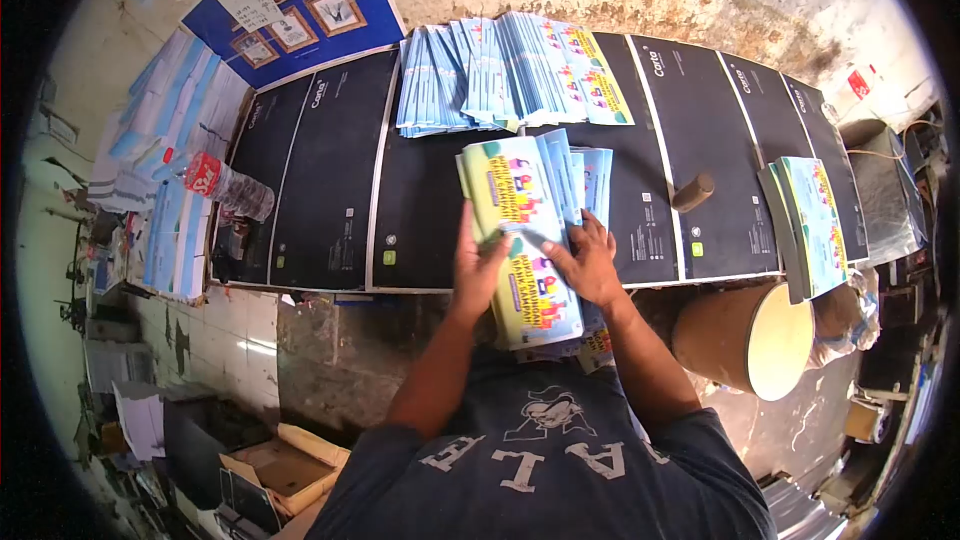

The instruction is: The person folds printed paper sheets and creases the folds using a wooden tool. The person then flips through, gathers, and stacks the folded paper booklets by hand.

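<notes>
A printed booklet [510,180] with yellow lettering and colourful figures, its design repeated twice, is tilted in front of my body at the table's near edge. My left hand [482,265] grips its left edge, thumb on the printed face. On the opposite side, my right hand [590,258] has its thumb on the booklet's right edge, while its fingers curl over towards some light-blue booklets [597,180] behind. How much those fingers hold of the booklets behind is hidden. A fanned row of similar booklets [515,70] lies across the table's back.
Black panels marked Carta cover the table [325,180]. A short wooden peg [693,192] lies right of my hands, with a booklet stack [815,215] at the far right. Leftward are a plastic bottle [230,185] and paper piles [185,155]. A round drum [745,340] stands below right.
</notes>
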Demonstrator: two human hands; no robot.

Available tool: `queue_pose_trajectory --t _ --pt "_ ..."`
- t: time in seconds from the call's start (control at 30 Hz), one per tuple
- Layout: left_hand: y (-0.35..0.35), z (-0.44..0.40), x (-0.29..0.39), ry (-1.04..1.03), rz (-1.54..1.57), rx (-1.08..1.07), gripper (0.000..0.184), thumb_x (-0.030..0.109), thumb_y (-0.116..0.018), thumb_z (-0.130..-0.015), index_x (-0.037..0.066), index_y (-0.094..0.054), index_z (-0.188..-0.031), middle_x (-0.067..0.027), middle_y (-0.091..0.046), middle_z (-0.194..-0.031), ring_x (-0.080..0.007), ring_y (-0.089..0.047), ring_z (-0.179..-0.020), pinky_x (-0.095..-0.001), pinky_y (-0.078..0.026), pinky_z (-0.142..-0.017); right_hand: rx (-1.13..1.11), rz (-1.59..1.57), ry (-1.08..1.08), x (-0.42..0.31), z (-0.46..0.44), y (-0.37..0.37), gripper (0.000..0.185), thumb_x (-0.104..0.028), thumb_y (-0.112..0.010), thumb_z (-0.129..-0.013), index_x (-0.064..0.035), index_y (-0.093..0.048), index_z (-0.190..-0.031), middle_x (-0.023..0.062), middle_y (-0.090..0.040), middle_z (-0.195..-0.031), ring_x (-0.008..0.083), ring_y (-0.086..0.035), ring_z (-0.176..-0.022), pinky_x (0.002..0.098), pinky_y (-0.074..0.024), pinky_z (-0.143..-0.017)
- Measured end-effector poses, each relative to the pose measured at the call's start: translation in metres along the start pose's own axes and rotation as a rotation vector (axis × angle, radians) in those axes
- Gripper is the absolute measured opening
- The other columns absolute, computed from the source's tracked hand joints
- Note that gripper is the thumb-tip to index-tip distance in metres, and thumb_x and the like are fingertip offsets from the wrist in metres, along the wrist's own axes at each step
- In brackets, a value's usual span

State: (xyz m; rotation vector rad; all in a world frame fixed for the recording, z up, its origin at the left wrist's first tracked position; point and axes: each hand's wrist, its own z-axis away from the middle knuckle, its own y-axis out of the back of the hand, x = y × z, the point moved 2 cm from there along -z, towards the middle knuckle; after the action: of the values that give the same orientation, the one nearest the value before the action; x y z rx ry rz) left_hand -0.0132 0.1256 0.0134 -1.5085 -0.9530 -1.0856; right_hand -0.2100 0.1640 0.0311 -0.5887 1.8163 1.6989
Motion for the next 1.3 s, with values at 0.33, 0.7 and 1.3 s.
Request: queue_pose_trajectory --t 0.33,0.7,1.3 --pt "0.092 -0.011 0.019 -0.076 0.125 0.086 0.051 0.015 -0.044 -0.107 0.005 -0.031 -0.155 -0.0111 -0.048 -0.147 -0.0178 -0.051 -0.126 -0.0348 -0.041 -0.108 -0.042 -0.194 -0.086 0.034 -0.01 -0.01 0.049 -0.047 -0.059 -0.096 -0.0029 -0.065 -0.116 0.027 -0.048 -0.143 0.0366 -0.035 -0.142 0.0524 -0.018 -0.115" --pt "0.028 -0.004 0.004 0.044 0.053 0.045 0.055 0.013 -0.051 -0.105 0.006 -0.031 -0.155 -0.0084 -0.053 -0.139 -0.0126 -0.053 -0.118 -0.0303 -0.042 -0.103 0.15 0.134 0.098 0.01 0.008 -0.014 0.074 -0.021 -0.067 -0.091 -0.0086 -0.028 -0.153 0.0268 -0.025 -0.155 0.0424 -0.027 -0.144 0.0625 -0.0208 -0.113" --pt "-0.006 0.001 -0.001 0.407 0.137 -0.079 0.033 0.027 -0.061 -0.101 -0.001 -0.064 -0.119 -0.0067 -0.07 -0.109 -0.011 -0.065 -0.097 -0.0291 -0.053 -0.084 0.069 -0.024 0.08 0.027 -0.004 -0.016 0.045 -0.048 -0.062 -0.094 -0.007 -0.078 -0.104 0.0208 -0.039 -0.153 0.0372 -0.035 -0.139 0.0484 -0.0194 -0.114"
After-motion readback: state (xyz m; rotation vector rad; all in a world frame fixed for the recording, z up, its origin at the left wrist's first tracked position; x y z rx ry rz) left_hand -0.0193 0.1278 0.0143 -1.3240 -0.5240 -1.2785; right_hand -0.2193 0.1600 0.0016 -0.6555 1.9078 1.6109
